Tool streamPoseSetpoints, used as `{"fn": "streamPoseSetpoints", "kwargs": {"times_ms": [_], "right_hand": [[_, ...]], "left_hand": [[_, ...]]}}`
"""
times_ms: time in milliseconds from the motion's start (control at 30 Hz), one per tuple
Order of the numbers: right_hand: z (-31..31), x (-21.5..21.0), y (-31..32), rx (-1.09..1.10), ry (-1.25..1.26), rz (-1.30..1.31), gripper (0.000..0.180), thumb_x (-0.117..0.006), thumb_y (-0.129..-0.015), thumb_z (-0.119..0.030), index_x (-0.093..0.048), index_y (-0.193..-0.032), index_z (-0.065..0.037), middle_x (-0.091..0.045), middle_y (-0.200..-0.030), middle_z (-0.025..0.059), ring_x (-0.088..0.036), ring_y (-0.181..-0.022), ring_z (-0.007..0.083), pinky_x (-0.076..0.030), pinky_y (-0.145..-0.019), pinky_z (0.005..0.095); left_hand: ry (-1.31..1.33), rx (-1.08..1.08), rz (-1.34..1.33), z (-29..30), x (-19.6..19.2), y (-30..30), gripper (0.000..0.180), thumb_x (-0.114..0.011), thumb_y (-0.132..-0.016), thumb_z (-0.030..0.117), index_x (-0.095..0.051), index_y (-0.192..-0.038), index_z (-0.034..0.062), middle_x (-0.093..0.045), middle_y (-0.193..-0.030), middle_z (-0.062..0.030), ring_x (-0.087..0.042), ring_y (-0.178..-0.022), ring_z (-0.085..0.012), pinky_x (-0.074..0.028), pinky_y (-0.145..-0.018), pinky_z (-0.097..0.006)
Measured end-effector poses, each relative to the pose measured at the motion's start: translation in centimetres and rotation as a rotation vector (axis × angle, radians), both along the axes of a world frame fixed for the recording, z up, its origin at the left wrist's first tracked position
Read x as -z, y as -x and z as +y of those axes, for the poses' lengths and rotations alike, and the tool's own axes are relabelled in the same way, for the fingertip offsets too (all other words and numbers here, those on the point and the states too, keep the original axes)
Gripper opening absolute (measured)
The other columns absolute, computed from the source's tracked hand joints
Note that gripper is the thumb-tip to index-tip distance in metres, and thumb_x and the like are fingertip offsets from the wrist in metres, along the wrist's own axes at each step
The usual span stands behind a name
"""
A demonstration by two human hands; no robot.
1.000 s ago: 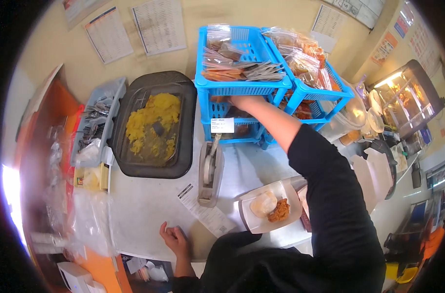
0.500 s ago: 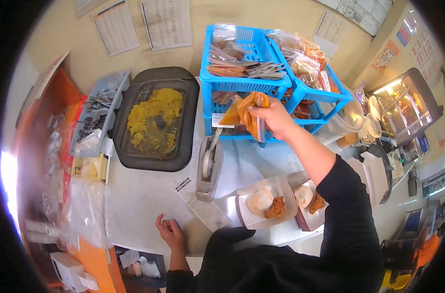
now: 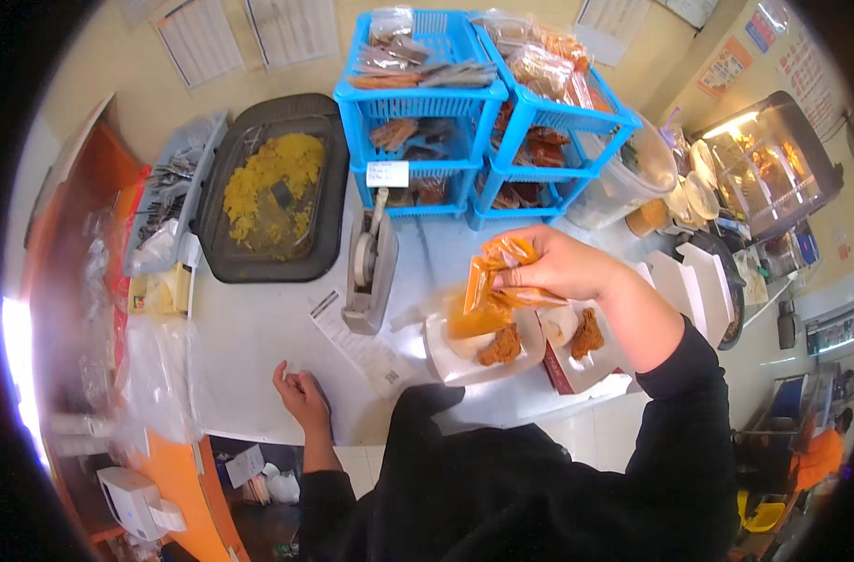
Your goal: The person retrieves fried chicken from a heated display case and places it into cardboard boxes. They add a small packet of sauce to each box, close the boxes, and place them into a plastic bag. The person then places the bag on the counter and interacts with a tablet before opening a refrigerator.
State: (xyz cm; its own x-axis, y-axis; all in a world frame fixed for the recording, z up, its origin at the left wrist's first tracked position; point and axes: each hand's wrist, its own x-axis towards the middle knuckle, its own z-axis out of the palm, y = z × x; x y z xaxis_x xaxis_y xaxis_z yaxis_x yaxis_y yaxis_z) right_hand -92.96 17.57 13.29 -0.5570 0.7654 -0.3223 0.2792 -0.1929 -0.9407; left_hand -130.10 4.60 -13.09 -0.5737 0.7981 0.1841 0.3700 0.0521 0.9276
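Note:
My right hand (image 3: 563,267) is closed on small clear plastic packets of orange sauce (image 3: 488,304), held over the left paper food box (image 3: 478,377). In that box lies a piece of fried chicken (image 3: 502,345); beside it something pale is mostly hidden by the packets. A second box (image 3: 567,377) to its right holds another fried chicken piece (image 3: 587,332) and a whitish wrapped lump (image 3: 558,324). My left hand (image 3: 302,398) rests at the table's near edge, fingers loosely curled and apart, with nothing in it. A printed receipt (image 3: 356,347) lies just beyond it.
A grey tape dispenser (image 3: 371,281) stands mid-table, before stacked blue baskets (image 3: 422,94) of packets. Left of them is a black tray (image 3: 277,267) of yellow food, then a cutlery bin (image 3: 169,192). A clear tub (image 3: 628,178) and a lit display case (image 3: 764,169) stand at right.
My right hand has drawn the sauce packets back from the blue baskets, down and toward me, over the left food box. My left hand stays at the table edge. The view has shifted slightly.

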Motion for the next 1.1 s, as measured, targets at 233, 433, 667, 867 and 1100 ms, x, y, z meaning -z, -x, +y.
{"fn": "streamPoseSetpoints", "kwargs": {"times_ms": [233,433,667,867,1100], "right_hand": [[-5.5,2.3,-2.7,0.022,-0.102,-0.298,0.035,-0.070,-0.084,-0.022,-0.064,-0.111,-0.002,-0.069,-0.097,0.0115,-0.062,-0.088,0.0174,-0.047,-0.081,0.0304],[-8.2,3.5,-10.1,0.286,-0.157,-0.687,0.032,-0.070,-0.081,-0.022,-0.066,-0.108,-0.005,-0.068,-0.095,0.0169,-0.065,-0.086,0.0266,-0.049,-0.078,0.0342],[-10.7,4.7,-17.7,0.622,-0.303,-0.818,0.030,-0.070,-0.080,-0.016,-0.065,-0.107,-0.006,-0.069,-0.094,0.0144,-0.065,-0.087,0.0297,-0.049,-0.078,0.0353],[-13.1,2.2,-20.8,0.873,-0.216,-0.541,0.029,-0.070,-0.082,-0.018,-0.063,-0.104,0.000,-0.068,-0.087,0.0113,-0.066,-0.077,0.0193,-0.051,-0.069,0.0296],[-13.7,3.2,-27.1,0.975,-0.224,-0.792,0.017,-0.065,-0.088,-0.015,-0.061,-0.099,-0.004,-0.062,-0.083,0.0039,-0.063,-0.069,0.0118,-0.051,-0.057,0.0256]], "left_hand": [[-0.012,0.008,-0.021,0.1,0.3,0.0,0.036,-0.051,-0.092,0.002,-0.042,-0.126,0.0001,-0.037,-0.066,0.0034,-0.035,-0.060,-0.0054,-0.031,-0.056,-0.020],[-0.041,0.023,-0.040,0.1,1.1,0.2,0.035,-0.050,-0.093,0.003,-0.042,-0.126,0.0000,-0.038,-0.067,0.0042,-0.036,-0.061,-0.0051,-0.031,-0.058,-0.019],[-0.038,0.032,0.008,0.0,0.4,-0.4,0.034,-0.050,-0.094,0.004,-0.042,-0.126,-0.0010,-0.037,-0.068,0.0047,-0.035,-0.063,-0.0052,-0.032,-0.060,-0.019],[-0.045,0.056,0.054,0.0,1.3,0.4,0.033,-0.050,-0.095,0.006,-0.042,-0.127,-0.0003,-0.039,-0.071,0.0046,-0.036,-0.064,-0.0055,-0.034,-0.064,-0.019],[-0.078,-0.010,-0.137,-0.7,-1.4,-3.5,0.033,-0.049,-0.096,0.008,-0.043,-0.128,0.0033,-0.041,-0.075,0.0050,-0.037,-0.061,-0.0044,-0.033,-0.056,-0.018]]}}
